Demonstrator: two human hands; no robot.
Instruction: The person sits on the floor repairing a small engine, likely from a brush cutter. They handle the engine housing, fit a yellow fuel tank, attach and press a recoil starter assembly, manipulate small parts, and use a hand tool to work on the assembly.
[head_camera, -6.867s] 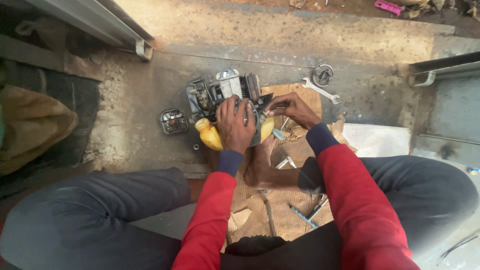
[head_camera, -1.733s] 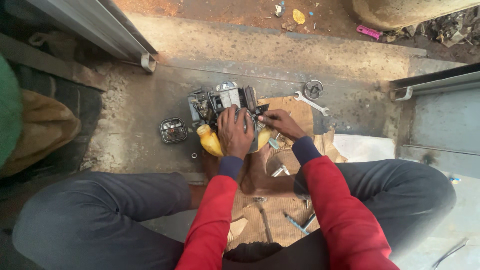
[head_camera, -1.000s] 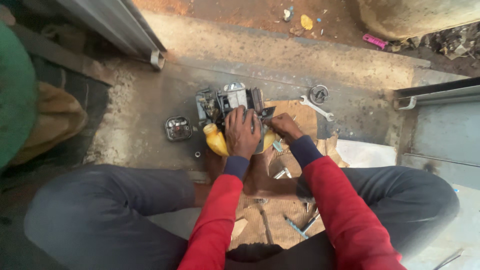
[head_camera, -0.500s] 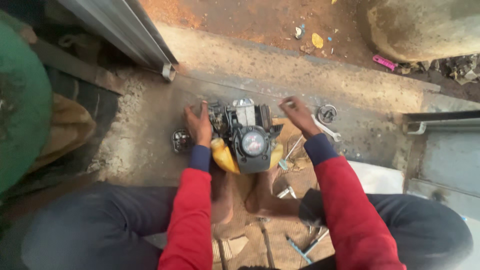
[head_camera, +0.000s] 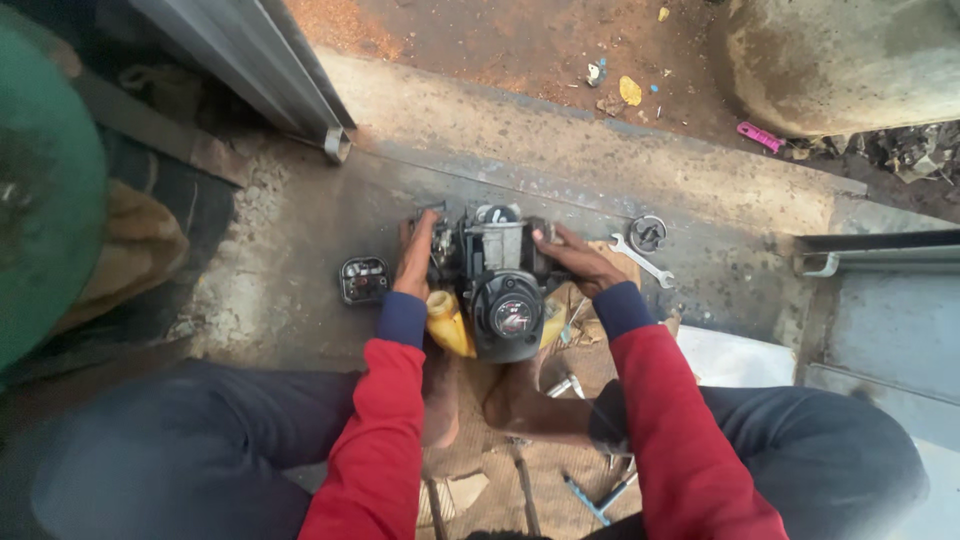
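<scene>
You've got the engine (head_camera: 497, 290) between both hands now, sitting on the concrete floor (head_camera: 300, 230) just ahead of your bare feet, its round black cover facing up at you and the yellow tank (head_camera: 447, 322) low on its left flank. Your left hand (head_camera: 417, 258) is wrapped on the left side, fingers up by the carburettor end; your right hand (head_camera: 567, 255) clamps the right side, thumb over the top edge. Both are grasping, neither loose. Careful here: that block looks heavy and oily, and with only fingertip purchase on the right it could roll toward your toes if you tip it further. The cardboard (head_camera: 585, 350) under its near edge is soft and uneven, so the engine may rock as you shift your grip. A spanner (head_camera: 641, 260) and a round metal part (head_camera: 648, 233) lie just beside it on the right, a small dark cover (head_camera: 362, 281) near on the left; swing the engine wide and you'll knock them away across the floor. More tools (head_camera: 590, 497) lie between your knees, easy to kneel on.
</scene>
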